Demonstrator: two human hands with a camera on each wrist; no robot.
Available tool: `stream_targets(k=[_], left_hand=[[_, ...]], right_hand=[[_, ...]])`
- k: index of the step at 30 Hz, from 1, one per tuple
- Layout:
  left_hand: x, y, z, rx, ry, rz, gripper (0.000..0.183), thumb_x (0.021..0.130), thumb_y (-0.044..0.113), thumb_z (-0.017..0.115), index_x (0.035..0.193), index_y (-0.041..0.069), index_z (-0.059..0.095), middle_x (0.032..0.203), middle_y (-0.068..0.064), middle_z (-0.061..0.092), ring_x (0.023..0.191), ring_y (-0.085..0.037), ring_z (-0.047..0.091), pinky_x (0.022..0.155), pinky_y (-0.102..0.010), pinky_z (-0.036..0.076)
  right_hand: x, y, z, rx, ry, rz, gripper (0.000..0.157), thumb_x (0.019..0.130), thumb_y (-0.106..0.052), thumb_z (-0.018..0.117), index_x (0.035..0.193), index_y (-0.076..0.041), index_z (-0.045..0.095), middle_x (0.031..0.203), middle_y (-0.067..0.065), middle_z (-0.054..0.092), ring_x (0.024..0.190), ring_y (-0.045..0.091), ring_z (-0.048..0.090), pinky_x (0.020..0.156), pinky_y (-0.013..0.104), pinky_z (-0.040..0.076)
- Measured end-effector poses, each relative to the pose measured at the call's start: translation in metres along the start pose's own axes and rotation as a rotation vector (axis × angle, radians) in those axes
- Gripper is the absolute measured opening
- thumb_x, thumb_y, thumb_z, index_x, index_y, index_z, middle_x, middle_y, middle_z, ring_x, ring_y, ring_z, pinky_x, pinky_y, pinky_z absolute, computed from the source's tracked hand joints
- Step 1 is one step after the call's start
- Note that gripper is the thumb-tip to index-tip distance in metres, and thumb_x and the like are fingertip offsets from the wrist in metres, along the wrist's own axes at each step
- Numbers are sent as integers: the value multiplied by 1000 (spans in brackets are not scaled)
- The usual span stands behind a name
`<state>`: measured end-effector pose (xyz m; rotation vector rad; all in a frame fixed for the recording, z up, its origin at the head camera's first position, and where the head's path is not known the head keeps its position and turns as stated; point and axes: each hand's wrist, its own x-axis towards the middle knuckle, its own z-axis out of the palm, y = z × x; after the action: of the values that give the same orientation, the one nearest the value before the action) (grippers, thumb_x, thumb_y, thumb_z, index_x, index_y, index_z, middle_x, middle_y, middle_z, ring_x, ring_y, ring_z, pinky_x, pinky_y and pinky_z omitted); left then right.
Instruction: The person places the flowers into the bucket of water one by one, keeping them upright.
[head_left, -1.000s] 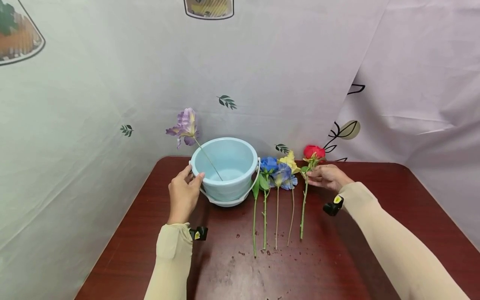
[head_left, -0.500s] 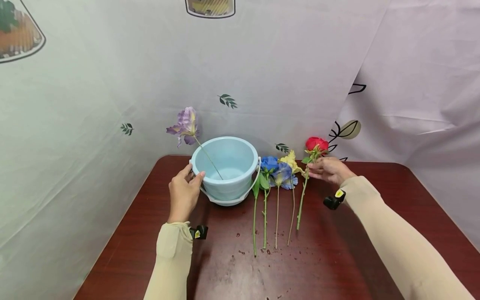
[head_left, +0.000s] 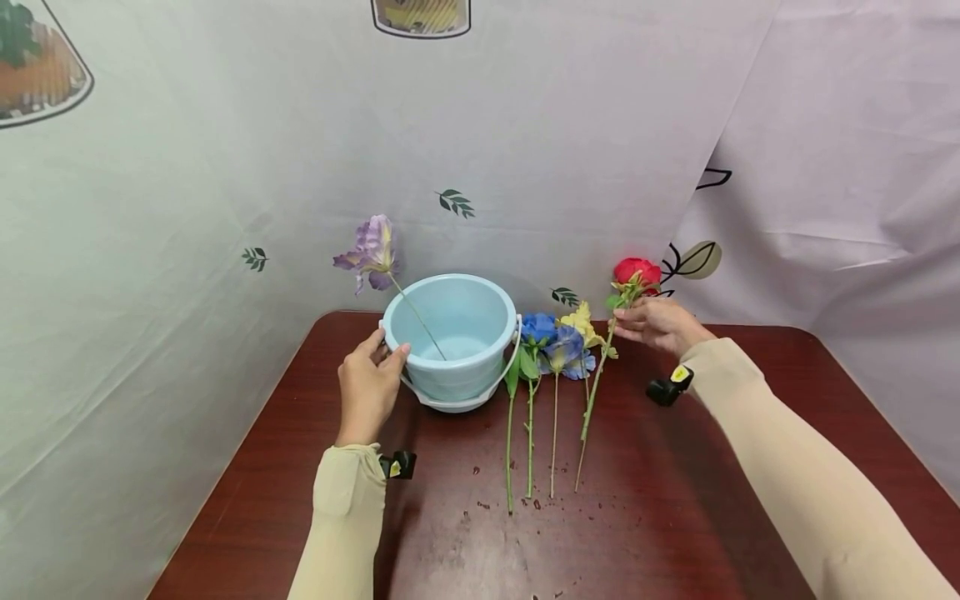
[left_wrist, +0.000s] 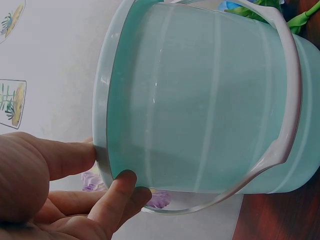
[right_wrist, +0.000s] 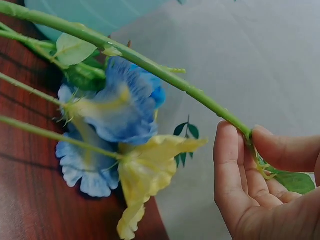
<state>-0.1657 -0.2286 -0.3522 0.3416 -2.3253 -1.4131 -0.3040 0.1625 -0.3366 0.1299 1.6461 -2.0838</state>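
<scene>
A light blue bucket (head_left: 457,379) stands near the back of the table, a purple flower (head_left: 372,252) leaning out over its left rim. My left hand (head_left: 367,392) pinches that rim between thumb and fingers; the left wrist view shows the bucket's white handle (left_wrist: 290,100) hanging down its side. In my right hand (head_left: 656,323) is a red rose (head_left: 636,273), its green stem (right_wrist: 165,75) pinched between thumb and fingers just below the leaves. The stem slants above the flowers lying to the bucket's right. In the right wrist view the rose's head is out of frame.
Beside the bucket lie a blue flower (head_left: 537,327), a paler blue flower (head_left: 564,348) and a yellow flower (head_left: 579,321), stems toward me. Small dark specks dot the wooden table (head_left: 600,550). A pale cloth backdrop (head_left: 562,150) rises behind the table.
My right hand has raised the red rose from the table and tilted it, its stem's lower end swinging up and left. The left hand and bucket look unmoved.
</scene>
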Motion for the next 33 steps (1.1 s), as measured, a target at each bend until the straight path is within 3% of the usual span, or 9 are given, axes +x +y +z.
stream_targets(k=[6,12,23,33], left_hand=[[0,0,0,-5,-3,-4,55,92,17,68,139,-3,48,126,-25,59,114,-29,60,91,-40,52],[0,1,-1,-7,-9,-9,55,92,17,67,140,-3,48,127,-24,58,115,-29,60,92,-40,52],[0,1,-1,-20,-16,-16,56,92,16,67,140,-3,47,129,-25,57,116,-29,59,92,-40,51],[0,0,-1,-3,3,8,56,91,17,68,139,-4,48,126,-26,58,114,-30,60,91,-40,52]], right_hand=[[-1,-10,11,6,7,-19,17,97,7,47,110,-2,42,86,2,64,81,14,66,82,29,55],[-2,-20,23,41,3,-45,16,96,9,47,109,2,43,84,5,67,79,15,67,79,30,56],[-9,-30,44,5,-13,-95,15,95,7,49,107,1,43,92,5,60,83,15,65,79,29,56],[-18,-40,65,20,-59,-123,24,95,8,50,117,0,44,97,8,59,85,17,65,78,29,55]])
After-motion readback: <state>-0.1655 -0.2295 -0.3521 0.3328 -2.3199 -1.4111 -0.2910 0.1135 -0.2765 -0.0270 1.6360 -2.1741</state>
